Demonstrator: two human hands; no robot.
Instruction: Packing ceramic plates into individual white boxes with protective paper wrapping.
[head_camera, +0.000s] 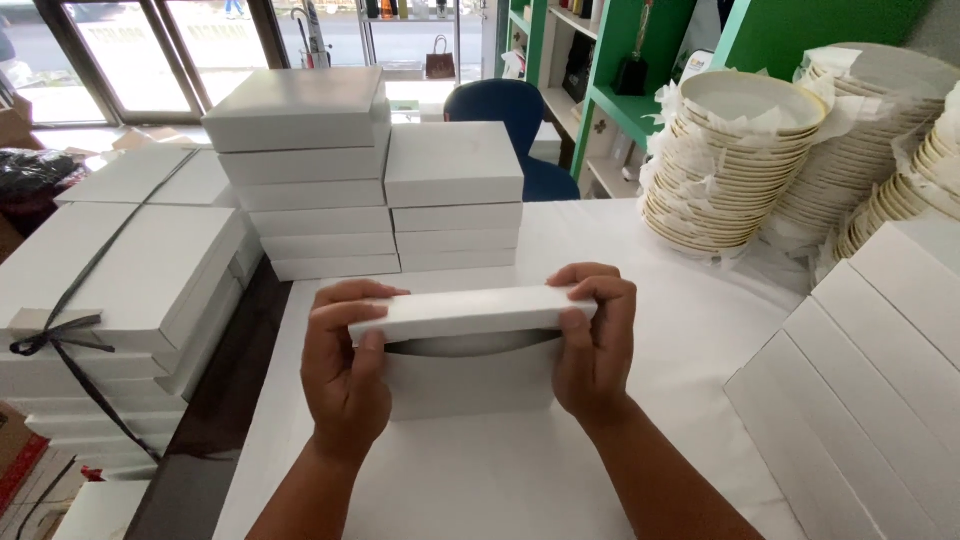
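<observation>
Daylight came in bright through the glass doors at the top left, which were washed out almost to white. The white table and stacked white boxes reflected it evenly, with little glare. Shadows were soft: a dim one lay under the lid held between the hands, and faint ones between the stacked boxes. The picture was fairly sharp in the middle, slightly soft overall, and the wide lens bent the lines near the edges.

Both bare forearms reaching forward, converging. Left hand and right hand raised, facing inward. Fingers curled over, thumbs pressed beneath, clamped tight.
</observation>
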